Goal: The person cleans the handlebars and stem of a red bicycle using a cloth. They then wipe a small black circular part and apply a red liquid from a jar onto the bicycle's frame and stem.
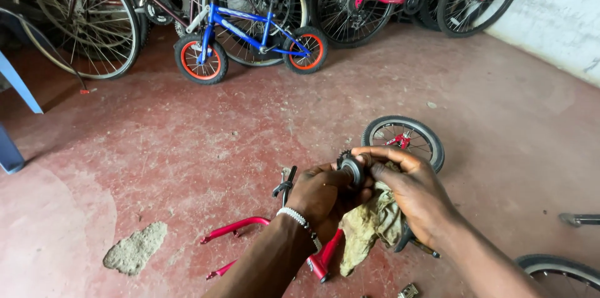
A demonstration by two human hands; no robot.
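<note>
Left hand (325, 195) and right hand (409, 192) both grip one small sprocket (351, 168) — one rag (374, 226) beneath, one red frame (312, 254).

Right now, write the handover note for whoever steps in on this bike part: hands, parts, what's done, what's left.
Left hand: closed around a small toothed sprocket part, held up over the floor.
Right hand: fingers on the same part, with a dirty rag bunched under the palm.
On the floor: small wheel just beyond the hands, red frame piece below the left wrist, another tyre at lower right.
Done: part is off the bike and in hand.
Left: it looks mid-wipe; how clean it is cannot be told. Nothing refitted yet.
</note>
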